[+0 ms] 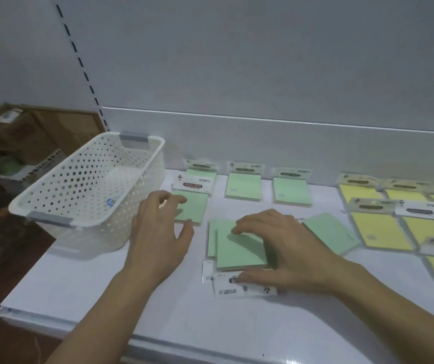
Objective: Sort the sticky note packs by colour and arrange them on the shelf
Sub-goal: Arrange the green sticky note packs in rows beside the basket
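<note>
The right hand (287, 248) is resting on a small stack of green packs (237, 248) lying near the front of the white shelf (105, 290). Its fingers (247, 224) are arching a little apart, with the tips pressing on the top pack's green face, while the thumb is lying along the white label card (244, 287) at the stack's near edge. Both are bearing down on the top rather than wrapping round it. The left hand (158, 232) is hanging just left of that stack, over the near left corner of a single green pack (193, 208). Its fingers are spreading loosely, half bent, and holding nothing, with the thumb pointing toward the pack's near edge; whether they are touching it cannot be told. Another green pack (334, 235) is lying tilted just right of the right hand. More green packs (243, 185) are sitting in a row at the back, yellow packs (378, 229) are lying further right, and a white basket (92, 185) is standing to the left.
</note>
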Demonstrator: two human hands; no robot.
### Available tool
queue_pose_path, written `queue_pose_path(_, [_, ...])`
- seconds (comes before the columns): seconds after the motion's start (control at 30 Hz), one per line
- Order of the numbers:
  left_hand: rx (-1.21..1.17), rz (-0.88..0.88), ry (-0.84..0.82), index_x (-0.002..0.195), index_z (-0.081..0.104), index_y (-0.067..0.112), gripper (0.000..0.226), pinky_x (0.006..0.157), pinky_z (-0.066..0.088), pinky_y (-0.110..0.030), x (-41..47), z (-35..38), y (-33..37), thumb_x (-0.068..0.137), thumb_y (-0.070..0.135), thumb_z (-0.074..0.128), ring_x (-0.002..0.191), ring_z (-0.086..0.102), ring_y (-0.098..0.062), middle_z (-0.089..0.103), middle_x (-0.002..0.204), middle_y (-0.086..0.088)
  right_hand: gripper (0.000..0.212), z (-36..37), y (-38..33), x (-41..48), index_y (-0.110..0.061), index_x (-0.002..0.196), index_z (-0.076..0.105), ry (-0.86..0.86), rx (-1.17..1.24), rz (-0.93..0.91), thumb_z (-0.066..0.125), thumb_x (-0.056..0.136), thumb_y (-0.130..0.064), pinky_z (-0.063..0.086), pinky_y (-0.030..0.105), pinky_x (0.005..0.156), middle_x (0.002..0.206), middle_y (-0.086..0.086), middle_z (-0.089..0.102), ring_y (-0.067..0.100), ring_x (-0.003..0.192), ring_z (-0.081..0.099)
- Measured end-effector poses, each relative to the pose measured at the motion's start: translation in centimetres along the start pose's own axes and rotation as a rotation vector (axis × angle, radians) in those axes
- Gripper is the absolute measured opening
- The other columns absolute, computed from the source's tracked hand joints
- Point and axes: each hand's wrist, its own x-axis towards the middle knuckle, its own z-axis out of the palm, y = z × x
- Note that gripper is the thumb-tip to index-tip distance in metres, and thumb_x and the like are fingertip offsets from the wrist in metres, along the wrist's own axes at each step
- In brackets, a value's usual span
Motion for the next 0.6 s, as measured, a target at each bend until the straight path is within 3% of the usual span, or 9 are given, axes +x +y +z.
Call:
queue_pose_path(0.13, [-0.196, 0.163, 0.013, 0.117, 0.061, 0.025, 0.029, 0.099, 0.046, -0.031, -0.3, -1.0, 1.8, 0.091, 0.014, 0.062, 0.12, 0.049, -0.01, 0.051, 0.122, 0.013, 0.077, -1.1, 0.0, -0.4, -0.047, 0.141, 0.041, -0.041, 0.005, 0.083, 0.071, 0.073, -0.068, 0.033, 0.032, 0.112, 0.144, -0.023, 0.04, 0.003, 0.132, 0.035])
queue_pose_path(0.23, [-0.206, 0.315, -0.143, 0.123, 0.061, 0.029, 0.029, 0.103, 0.045, -0.037, -0.6, -0.8, 2.5, 0.096, 0.018, 0.058, 0.126, 0.049, -0.007, 0.055, 0.126, 0.016, 0.079, -2.7, 0.3, -1.2, -0.048, 0.14, 0.041, -0.05, 0.098, 0.129, 0.078, 0.07, -0.051, 0.036, 0.025, 0.104, 0.132, -0.028, 0.048, -0.001, 0.123, 0.039])
queue_pose_path(0.3, [-0.096, 0.388, -0.312, 0.136, 0.054, 0.035, 0.038, 0.111, 0.037, -0.041, -0.7, -0.5, 2.7, 0.099, 0.03, 0.054, 0.139, 0.036, -0.005, 0.048, 0.143, 0.017, 0.079, -3.8, 0.7, -2.0, -0.051, 0.136, 0.043, -0.005, 0.259, 0.186, 0.082, 0.068, -0.037, 0.042, 0.017, 0.092, 0.123, -0.029, 0.051, -0.003, 0.115, 0.046])
queue_pose_path(0.37, [0.033, 0.451, -0.471, 0.148, 0.038, 0.041, 0.048, 0.12, 0.02, -0.039, -0.7, -0.2, 2.8, 0.101, 0.04, 0.045, 0.149, 0.014, -0.003, 0.029, 0.159, 0.018, 0.08, -5.0, 1.3, -2.9, -0.053, 0.133, 0.045, 0.032, 0.409, 0.23, 0.084, 0.067, -0.03, 0.046, 0.013, 0.086, 0.119, -0.023, 0.055, 0.001, 0.108, 0.053])
queue_pose_path(0.43, [0.099, 0.496, -0.547, 0.152, 0.027, 0.042, 0.053, 0.117, 0.008, -0.032, -0.7, -0.1, 3.0, 0.1, 0.043, 0.04, 0.15, 0.003, -0.001, 0.018, 0.162, 0.018, 0.081, -6.0, 2.1, -3.5, -0.053, 0.133, 0.046, 0.067, 0.491, 0.275, 0.083, 0.063, -0.036, 0.05, 0.019, 0.09, 0.119, -0.016, 0.057, 0.005, 0.107, 0.057])
queue_pose_path(0.53, [0.071, 0.496, -0.523, 0.143, 0.032, 0.046, 0.049, 0.111, 0.015, -0.029, -0.4, -0.3, 3.9, 0.095, 0.047, 0.041, 0.143, 0.02, -0.003, 0.03, 0.147, 0.021, 0.075, -6.2, 4.4, -3.7, -0.045, 0.132, 0.056, 0.22, 0.701, 0.42, 0.078, 0.06, -0.05, 0.056, 0.036, 0.088, 0.116, 0.0, 0.062, 0.018, 0.103, 0.066])
queue_pose_path(0.6, [0.079, 0.481, -0.509, 0.139, 0.032, 0.047, 0.048, 0.109, 0.021, -0.029, -0.2, 0.0, 4.5, 0.092, 0.051, 0.044, 0.138, 0.028, -0.004, 0.034, 0.139, 0.024, 0.07, -5.7, 5.9, -3.8, -0.037, 0.129, 0.062, 0.308, 0.865, 0.528, 0.075, 0.063, -0.054, 0.052, 0.053, 0.097, 0.116, 0.01, 0.068, 0.028, 0.106, 0.068])
